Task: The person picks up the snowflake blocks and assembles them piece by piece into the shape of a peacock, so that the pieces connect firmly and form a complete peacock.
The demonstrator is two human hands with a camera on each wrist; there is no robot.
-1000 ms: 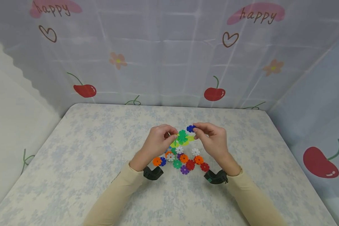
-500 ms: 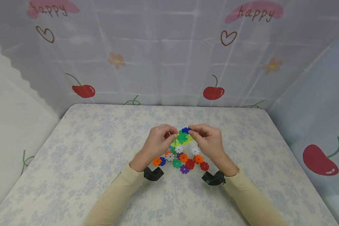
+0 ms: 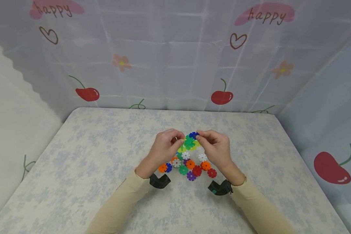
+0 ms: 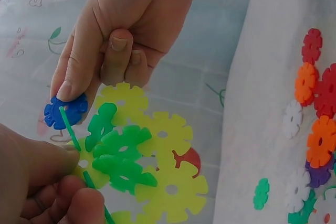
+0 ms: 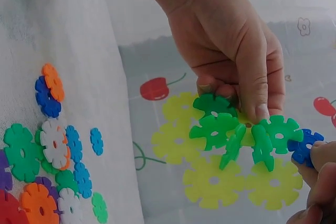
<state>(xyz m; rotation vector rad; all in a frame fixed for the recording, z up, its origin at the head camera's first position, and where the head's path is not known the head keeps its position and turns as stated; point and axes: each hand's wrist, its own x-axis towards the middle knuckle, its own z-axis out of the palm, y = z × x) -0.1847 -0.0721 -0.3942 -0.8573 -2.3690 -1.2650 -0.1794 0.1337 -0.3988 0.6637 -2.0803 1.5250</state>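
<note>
Pinching a yellow flower-shaped disc [image 4: 95,166] between thumb and fingers, the left hand [image 3: 164,144] is holding up a joined disc structure [image 5: 202,190] above the counter [image 3: 73,182]. Several translucent yellow discs are making up its broad, curving part, while green discs are jutting out from it at differing angles. The right hand [image 3: 217,144] is pinching a blue disc [image 4: 72,111] between thumb and fingertips, its remaining fingers curling in toward the palm. That blue disc is touching the edge of a green disc [image 5: 289,127] on the structure's near side to the right hand; whether their notches are interlocking, I cannot tell.

On the counter, closer to the person, a red disc [image 3: 197,170], an orange disc [image 3: 205,165], a white disc [image 3: 202,157] and a purple disc [image 3: 188,177] are lying among other loose discs [image 3: 183,170], some overlapping. Beige sleeves [image 3: 117,204] are covering the forearms, and a pale curtain [image 3: 169,55] with printed cherries [image 3: 222,97] is hanging behind the counter.
</note>
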